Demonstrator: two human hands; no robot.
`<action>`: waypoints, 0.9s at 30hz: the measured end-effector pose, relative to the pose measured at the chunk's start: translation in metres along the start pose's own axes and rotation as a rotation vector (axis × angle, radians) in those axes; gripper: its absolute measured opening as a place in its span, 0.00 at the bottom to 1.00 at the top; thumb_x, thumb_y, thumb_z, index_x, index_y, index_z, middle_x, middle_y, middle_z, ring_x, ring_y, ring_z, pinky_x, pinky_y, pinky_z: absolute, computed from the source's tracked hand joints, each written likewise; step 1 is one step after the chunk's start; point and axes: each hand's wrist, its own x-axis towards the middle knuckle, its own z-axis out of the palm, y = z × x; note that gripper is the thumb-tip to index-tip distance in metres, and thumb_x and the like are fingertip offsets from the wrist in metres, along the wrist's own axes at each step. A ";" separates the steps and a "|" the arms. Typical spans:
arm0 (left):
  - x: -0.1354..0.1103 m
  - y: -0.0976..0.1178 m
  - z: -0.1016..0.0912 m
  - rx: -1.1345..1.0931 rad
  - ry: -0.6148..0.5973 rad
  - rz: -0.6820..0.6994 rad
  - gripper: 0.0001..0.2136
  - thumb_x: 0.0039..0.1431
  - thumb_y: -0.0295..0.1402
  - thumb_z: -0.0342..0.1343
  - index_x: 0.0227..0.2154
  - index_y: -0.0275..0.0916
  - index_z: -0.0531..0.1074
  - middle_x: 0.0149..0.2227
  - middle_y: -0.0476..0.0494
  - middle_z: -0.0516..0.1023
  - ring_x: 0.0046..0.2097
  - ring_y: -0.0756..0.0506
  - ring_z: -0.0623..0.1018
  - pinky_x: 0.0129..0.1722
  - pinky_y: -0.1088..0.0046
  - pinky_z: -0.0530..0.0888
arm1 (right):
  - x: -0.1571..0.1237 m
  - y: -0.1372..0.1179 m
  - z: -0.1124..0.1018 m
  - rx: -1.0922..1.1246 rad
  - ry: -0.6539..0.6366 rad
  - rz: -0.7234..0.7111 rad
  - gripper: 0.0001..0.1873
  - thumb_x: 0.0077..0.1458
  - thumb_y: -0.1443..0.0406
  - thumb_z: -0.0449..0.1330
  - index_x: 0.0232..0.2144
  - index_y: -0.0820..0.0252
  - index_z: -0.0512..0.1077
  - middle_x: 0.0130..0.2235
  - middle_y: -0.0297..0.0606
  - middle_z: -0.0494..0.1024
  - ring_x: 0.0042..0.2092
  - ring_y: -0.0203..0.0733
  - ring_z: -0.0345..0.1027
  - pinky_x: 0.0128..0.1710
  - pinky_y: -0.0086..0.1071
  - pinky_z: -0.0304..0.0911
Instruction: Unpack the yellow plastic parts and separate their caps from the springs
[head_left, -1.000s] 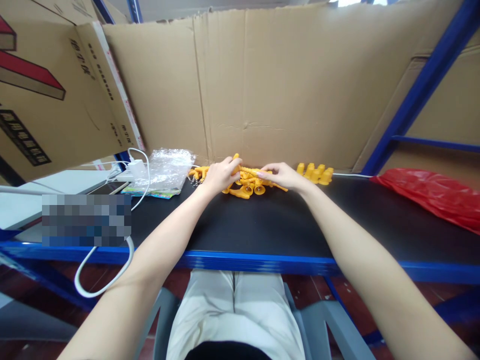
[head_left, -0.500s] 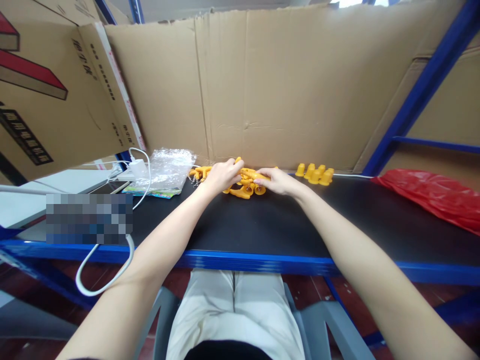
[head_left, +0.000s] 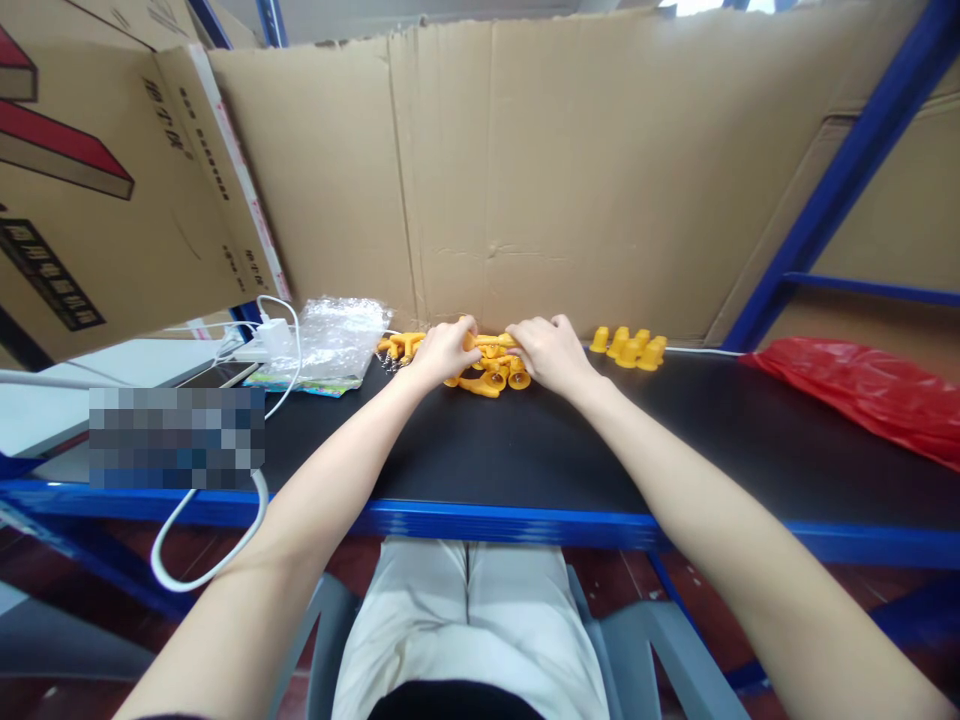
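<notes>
My left hand (head_left: 448, 355) is closed, its thumb and fingers on a yellow-orange plastic part (head_left: 491, 341) at the back of the table. From the other side, my right hand (head_left: 553, 354) grips the right end of that part, back of the hand turned up. Both hands are over a pile of similar yellow plastic pieces (head_left: 480, 385), some with round cup-like ends facing me. More yellow pieces (head_left: 405, 346) lie left of my left hand, next to small metal-looking bits. The fingertips partly hide the held part, so its full shape is unclear.
Several yellow cup-shaped pieces (head_left: 630, 350) stand upside down to the right. A red plastic bag (head_left: 862, 395) lies farther right. Clear plastic packaging (head_left: 330, 335), a white charger (head_left: 276, 338) and cables lie left. Cardboard (head_left: 585, 180) walls the back; a blue rail (head_left: 510, 522) edges the front.
My right hand has turned and shifted slightly up, so its back now faces up more and its fingers grip the part's end from above. My left hand has barely moved.
</notes>
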 end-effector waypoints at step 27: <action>-0.002 0.009 -0.012 0.144 0.066 0.024 0.30 0.63 0.35 0.45 0.66 0.38 0.47 0.50 0.36 0.74 0.47 0.42 0.76 0.45 0.68 0.70 | 0.000 -0.002 0.001 0.074 0.023 0.119 0.14 0.61 0.66 0.49 0.46 0.62 0.69 0.44 0.47 0.76 0.46 0.50 0.65 0.41 0.39 0.51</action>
